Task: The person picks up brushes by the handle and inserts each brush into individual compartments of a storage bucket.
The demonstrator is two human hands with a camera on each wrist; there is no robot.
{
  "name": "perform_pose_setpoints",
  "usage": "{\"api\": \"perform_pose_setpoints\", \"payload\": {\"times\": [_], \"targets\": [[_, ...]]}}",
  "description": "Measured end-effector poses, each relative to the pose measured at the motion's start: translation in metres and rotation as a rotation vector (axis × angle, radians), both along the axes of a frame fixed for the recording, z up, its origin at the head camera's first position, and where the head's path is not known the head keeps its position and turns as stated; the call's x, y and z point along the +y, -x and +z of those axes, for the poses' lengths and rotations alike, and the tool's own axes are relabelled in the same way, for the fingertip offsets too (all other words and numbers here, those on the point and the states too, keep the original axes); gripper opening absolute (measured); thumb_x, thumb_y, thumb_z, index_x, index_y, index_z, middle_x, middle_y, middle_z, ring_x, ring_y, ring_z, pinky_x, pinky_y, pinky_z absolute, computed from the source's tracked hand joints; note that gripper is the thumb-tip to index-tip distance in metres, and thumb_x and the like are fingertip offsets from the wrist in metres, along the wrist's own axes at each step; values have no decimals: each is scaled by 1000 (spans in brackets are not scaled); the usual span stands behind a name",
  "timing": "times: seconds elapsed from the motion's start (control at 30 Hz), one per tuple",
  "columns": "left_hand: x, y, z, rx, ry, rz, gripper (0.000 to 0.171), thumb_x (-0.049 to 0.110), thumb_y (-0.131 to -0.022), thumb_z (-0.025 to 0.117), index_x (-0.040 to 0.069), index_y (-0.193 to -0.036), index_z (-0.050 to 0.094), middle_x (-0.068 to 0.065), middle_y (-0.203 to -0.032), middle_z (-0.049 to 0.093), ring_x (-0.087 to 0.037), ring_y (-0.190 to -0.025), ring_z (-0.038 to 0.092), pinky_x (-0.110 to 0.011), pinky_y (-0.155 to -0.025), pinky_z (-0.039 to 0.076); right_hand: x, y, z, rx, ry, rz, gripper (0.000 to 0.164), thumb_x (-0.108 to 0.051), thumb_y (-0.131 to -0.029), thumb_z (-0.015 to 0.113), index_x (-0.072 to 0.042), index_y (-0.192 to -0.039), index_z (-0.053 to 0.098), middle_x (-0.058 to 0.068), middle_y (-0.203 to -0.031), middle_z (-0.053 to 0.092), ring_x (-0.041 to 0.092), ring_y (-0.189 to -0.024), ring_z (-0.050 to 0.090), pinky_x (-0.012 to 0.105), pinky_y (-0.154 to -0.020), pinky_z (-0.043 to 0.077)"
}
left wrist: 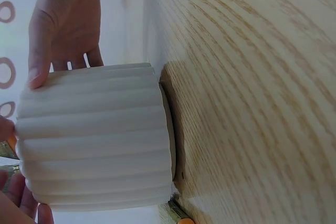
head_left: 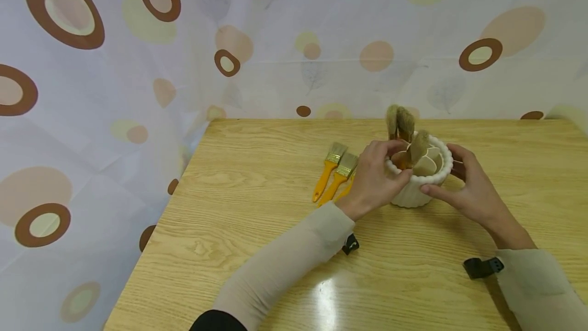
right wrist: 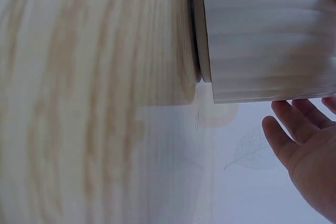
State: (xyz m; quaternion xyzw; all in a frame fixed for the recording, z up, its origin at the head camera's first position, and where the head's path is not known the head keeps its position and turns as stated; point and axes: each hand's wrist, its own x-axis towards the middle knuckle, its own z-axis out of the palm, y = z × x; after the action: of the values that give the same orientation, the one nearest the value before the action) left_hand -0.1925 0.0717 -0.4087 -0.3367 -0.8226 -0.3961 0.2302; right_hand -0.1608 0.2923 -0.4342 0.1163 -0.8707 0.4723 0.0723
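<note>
A white ribbed holder (head_left: 411, 195) with a beaded rim and inner compartments stands upright on the table. Several paintbrushes (head_left: 405, 119) stick out of it, bristles up. At the rim's left side, my left hand (head_left: 374, 175) pinches the orange handle of a tilted paintbrush (head_left: 418, 148) between thumb and fingers; its lower end is hidden. My right hand (head_left: 475, 193) holds the holder's right side, thumb in front and fingers behind. In the left wrist view, the right thumb lies against the ribbed wall (left wrist: 100, 135). Fingertips touch the wall in the right wrist view.
Left of the holder, orange-handled paintbrushes (head_left: 324, 180) lie side by side on the wooden table (head_left: 239, 183), one partly hidden by the left hand. A patterned cloth (head_left: 275, 24) hangs behind the table and along its left side.
</note>
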Motion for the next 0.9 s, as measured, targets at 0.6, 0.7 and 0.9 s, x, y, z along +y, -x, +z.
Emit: {"api": "perform_pose_setpoints", "payload": {"times": [0.6,0.7,0.9], "targets": [[-9,-8,-3,47,-20,-4,44,13,-76,76,4,-114,56,-7,-106,59,-18,-100,53,-22,-93,36,-1,-1,1,2,12,1,98,-8,-76,80,-18,-152,18,15,-144,30,40,-122,39,8,-84,33],[-13,-10,-4,28,-39,-16,41,12,-78,74,3,-113,57,-8,-109,59,-19,-103,52,-22,-95,36,-1,-1,1,3,13,2,98,-8,-76,80,-18,-152,19,15,-144,30,41,-122,39,8,-84,33],[-21,-13,-9,-52,-83,-58,39,16,-83,73,2,-115,56,-9,-113,55,-19,-106,51,-20,-95,37,0,0,0,6,11,1,99,-8,-75,81,-18,-152,19,15,-144,30,41,-122,39,9,-83,34]]}}
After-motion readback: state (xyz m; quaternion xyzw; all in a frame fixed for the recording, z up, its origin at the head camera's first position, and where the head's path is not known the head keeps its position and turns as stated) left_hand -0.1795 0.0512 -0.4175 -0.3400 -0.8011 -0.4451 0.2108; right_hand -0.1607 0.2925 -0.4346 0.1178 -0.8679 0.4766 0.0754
